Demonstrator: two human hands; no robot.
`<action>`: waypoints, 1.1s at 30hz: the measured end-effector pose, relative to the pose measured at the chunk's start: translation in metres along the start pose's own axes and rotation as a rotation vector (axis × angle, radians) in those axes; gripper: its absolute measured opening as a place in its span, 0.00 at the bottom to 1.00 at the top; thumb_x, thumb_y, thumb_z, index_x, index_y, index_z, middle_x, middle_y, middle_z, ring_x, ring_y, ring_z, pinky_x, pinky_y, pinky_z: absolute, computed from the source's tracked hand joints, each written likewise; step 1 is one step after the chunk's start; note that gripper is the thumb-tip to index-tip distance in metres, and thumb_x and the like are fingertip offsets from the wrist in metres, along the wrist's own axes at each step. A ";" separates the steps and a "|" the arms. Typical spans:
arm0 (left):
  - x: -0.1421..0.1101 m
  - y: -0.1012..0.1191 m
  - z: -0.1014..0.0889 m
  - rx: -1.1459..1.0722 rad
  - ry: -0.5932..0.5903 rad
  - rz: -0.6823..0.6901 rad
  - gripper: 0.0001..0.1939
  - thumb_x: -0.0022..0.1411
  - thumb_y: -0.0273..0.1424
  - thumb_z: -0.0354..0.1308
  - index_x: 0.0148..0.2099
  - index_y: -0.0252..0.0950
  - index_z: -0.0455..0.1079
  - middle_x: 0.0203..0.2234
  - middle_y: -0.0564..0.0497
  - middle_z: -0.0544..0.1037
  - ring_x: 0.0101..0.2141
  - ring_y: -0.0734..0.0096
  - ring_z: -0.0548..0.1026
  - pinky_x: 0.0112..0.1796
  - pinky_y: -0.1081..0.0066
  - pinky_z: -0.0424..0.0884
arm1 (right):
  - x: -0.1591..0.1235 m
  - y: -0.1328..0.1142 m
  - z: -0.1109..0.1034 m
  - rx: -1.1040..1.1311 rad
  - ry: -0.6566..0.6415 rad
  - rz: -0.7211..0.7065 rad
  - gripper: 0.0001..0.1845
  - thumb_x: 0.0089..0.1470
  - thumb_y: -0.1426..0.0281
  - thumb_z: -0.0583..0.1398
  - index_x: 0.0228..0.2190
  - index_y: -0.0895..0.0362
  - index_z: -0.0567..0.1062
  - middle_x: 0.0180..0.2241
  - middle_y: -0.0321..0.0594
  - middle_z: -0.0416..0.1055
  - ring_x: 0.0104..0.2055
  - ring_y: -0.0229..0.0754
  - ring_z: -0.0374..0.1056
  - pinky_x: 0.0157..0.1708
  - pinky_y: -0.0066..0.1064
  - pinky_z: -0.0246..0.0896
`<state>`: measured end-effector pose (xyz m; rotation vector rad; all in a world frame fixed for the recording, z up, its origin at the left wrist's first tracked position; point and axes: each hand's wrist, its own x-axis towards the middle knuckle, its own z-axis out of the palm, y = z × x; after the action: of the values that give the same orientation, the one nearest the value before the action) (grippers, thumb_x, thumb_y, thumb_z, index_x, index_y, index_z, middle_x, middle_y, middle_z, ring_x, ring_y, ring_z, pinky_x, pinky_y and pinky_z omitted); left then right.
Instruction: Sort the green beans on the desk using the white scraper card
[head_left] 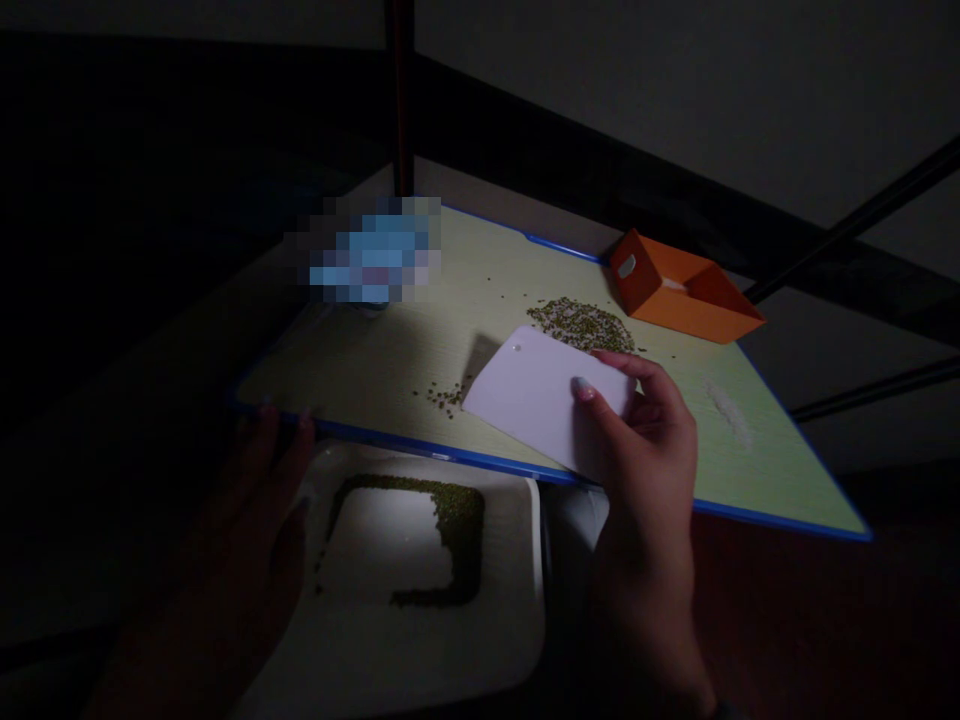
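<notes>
Grains [579, 324] on blue-edged tabletop [360, 365], dim room [675, 80].

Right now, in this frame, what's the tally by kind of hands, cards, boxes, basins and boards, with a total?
Hands, left hand and right hand: 2
White card, held in the right hand: 1
Orange box: 1
White basin: 1
Blue-edged board: 1
Total: 6
Left out: the pixelated blue patch, too unclear to count.

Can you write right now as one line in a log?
right hand: holds white card | left hand: at near edge of board | on board: green-and-white grain pile, orange box | below board: white tray, green grains inside
</notes>
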<state>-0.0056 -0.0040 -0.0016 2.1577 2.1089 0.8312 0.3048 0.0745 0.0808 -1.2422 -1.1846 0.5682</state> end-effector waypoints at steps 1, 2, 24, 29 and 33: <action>0.000 0.000 0.000 -0.002 -0.001 0.002 0.35 0.68 0.36 0.44 0.73 0.60 0.38 0.77 0.60 0.43 0.74 0.52 0.49 0.69 0.42 0.65 | 0.000 -0.001 0.000 0.004 -0.008 0.006 0.14 0.51 0.67 0.70 0.41 0.49 0.78 0.44 0.39 0.80 0.46 0.48 0.76 0.43 0.44 0.74; 0.000 0.001 0.000 -0.006 0.000 0.006 0.35 0.68 0.36 0.44 0.73 0.60 0.38 0.77 0.60 0.43 0.74 0.52 0.49 0.68 0.42 0.65 | -0.001 -0.001 0.000 0.005 -0.018 0.012 0.14 0.51 0.67 0.70 0.41 0.49 0.78 0.44 0.39 0.81 0.46 0.48 0.77 0.42 0.43 0.74; 0.002 0.004 0.000 -0.024 0.031 0.008 0.34 0.69 0.37 0.44 0.73 0.62 0.38 0.77 0.59 0.46 0.73 0.52 0.51 0.67 0.41 0.66 | -0.003 -0.002 0.000 -0.033 -0.039 -0.023 0.13 0.54 0.67 0.69 0.42 0.49 0.78 0.45 0.39 0.80 0.45 0.48 0.77 0.39 0.41 0.75; 0.001 0.005 -0.002 -0.016 0.023 0.006 0.34 0.69 0.37 0.44 0.73 0.61 0.39 0.77 0.58 0.47 0.73 0.51 0.52 0.68 0.40 0.66 | -0.004 -0.004 0.000 0.002 -0.073 -0.002 0.14 0.53 0.68 0.70 0.42 0.49 0.78 0.44 0.38 0.80 0.45 0.49 0.77 0.41 0.42 0.74; 0.000 0.003 -0.002 -0.027 0.014 0.000 0.34 0.69 0.38 0.44 0.73 0.61 0.39 0.77 0.59 0.44 0.73 0.51 0.51 0.68 0.40 0.66 | -0.004 -0.003 0.000 0.000 -0.066 -0.001 0.14 0.53 0.67 0.69 0.43 0.48 0.78 0.44 0.38 0.80 0.47 0.49 0.76 0.43 0.44 0.74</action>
<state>-0.0032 -0.0052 0.0009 2.1456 2.0915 0.8714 0.3026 0.0705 0.0818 -1.2310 -1.2408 0.6121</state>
